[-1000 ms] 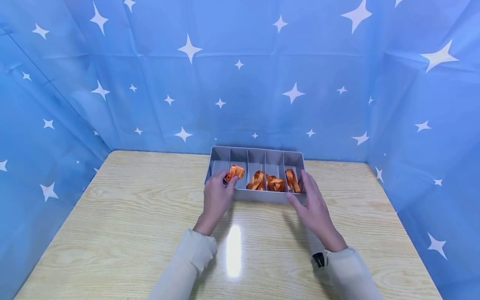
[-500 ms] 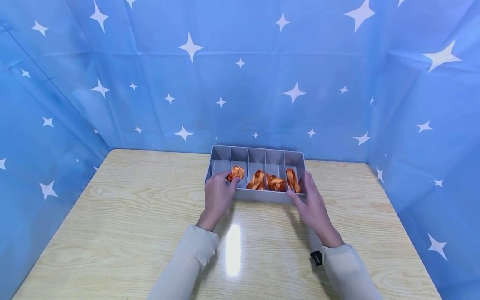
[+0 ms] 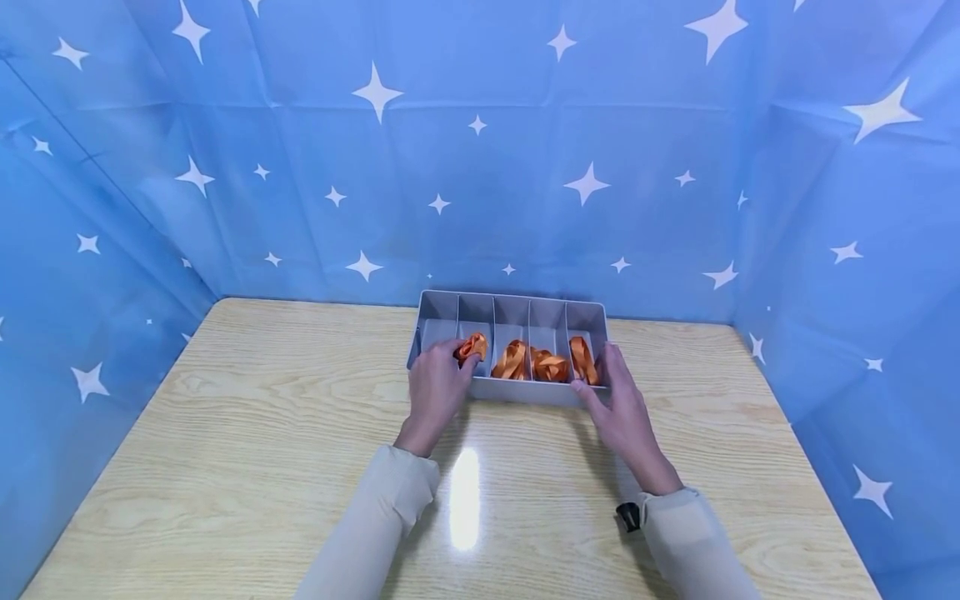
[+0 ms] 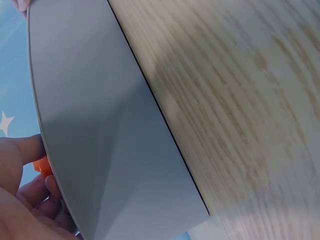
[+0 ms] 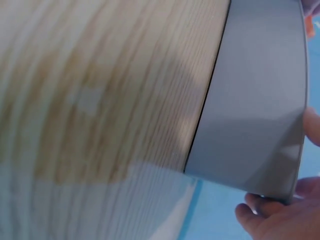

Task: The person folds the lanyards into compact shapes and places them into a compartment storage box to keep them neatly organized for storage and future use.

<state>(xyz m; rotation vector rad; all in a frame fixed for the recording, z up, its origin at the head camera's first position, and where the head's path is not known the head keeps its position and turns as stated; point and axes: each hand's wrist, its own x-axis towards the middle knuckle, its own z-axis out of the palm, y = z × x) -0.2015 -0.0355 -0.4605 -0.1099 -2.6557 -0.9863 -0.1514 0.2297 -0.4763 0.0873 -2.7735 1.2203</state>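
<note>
A grey box with several compartments (image 3: 525,389) stands at the back of the table, and its outer front wall fills much of both wrist views. Over the second compartment from the left, my left hand (image 3: 437,379) pinches a coiled orange satin ribbon (image 3: 471,345) between thumb and fingers. Only an orange bit of that ribbon (image 4: 42,166) shows past the box rim in the left wrist view. My right hand (image 3: 624,408) grips the box's front right corner, thumb at the front rim and fingers along the right side. More orange ribbons lie in the third (image 3: 512,361), fourth (image 3: 550,367) and fifth (image 3: 582,360) compartments.
The wooden table (image 3: 262,433) bears a bright light reflection (image 3: 464,500) in front of the box. Behind and on both sides hangs a blue curtain (image 3: 495,192) with white stars. A small black object (image 3: 628,517) sits at the right sleeve's cuff.
The ribbon in my left hand has turned and sits slightly lower, with its coil now showing on top. My right hand has kept its grip on the box.
</note>
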